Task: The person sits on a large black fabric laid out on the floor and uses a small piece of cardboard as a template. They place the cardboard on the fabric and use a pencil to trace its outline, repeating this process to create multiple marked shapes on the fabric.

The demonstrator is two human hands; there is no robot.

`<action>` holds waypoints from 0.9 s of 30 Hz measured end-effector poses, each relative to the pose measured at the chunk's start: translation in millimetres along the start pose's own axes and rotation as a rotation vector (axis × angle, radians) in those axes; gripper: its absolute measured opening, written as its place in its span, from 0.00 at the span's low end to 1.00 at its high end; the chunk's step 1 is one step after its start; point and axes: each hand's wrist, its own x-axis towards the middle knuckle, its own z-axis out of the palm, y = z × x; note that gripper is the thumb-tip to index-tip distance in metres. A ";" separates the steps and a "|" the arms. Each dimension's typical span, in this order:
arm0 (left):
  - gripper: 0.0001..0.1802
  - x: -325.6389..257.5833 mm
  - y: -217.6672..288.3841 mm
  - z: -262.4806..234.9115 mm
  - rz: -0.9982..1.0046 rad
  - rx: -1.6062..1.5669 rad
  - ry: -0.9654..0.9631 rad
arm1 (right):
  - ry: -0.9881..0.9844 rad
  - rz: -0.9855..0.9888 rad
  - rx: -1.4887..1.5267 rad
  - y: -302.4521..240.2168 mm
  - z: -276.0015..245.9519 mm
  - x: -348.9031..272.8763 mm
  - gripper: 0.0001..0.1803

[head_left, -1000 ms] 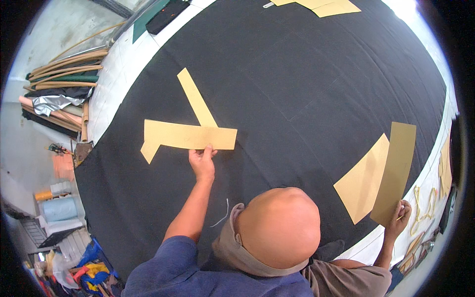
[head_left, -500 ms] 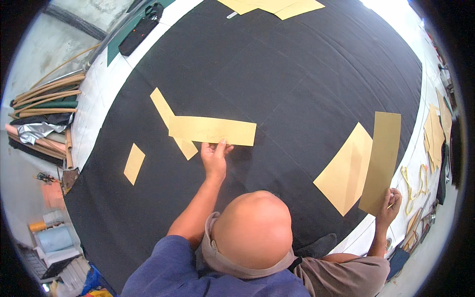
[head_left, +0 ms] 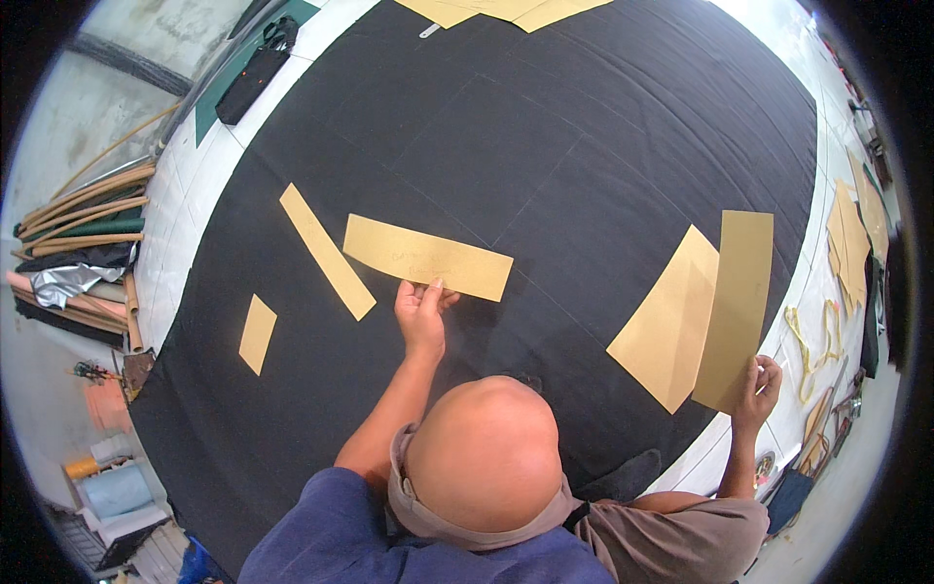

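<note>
My left hand (head_left: 422,319) pinches the lower edge of a tan rectangular paper pattern piece (head_left: 428,255), which is tilted with its right end lower. Faint handwriting shows on it. On the black cloth (head_left: 545,127) to its left lie a narrow tan strip (head_left: 328,253) and a small tan diamond-shaped piece (head_left: 258,334). Over at the right, my right hand (head_left: 760,389) is closed on the lower end of a long, darker tan paper pattern piece (head_left: 737,307), held upright. A small white thing shows at its fingers. This piece overlaps a wide four-sided tan piece (head_left: 669,321) on the cloth.
More tan sheets (head_left: 506,8) and a small metal ruler end (head_left: 429,31) lie at the far edge. A black pouch (head_left: 257,80) is at the upper left. Rolled material (head_left: 92,204) is stacked at left; yellow cord (head_left: 800,355) and hanging patterns (head_left: 844,243) are at right.
The piece in my left hand has turned clockwise and shifted right, uncovering the middle of the narrow strip. My right hand still holds its piece, nearly unmoved. The whole view has shifted slightly.
</note>
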 end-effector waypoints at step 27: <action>0.10 15.3 -35.8 30.5 -0.245 0.048 -0.131 | -0.916 0.084 -0.011 7.2 39.8 -99.3 0.15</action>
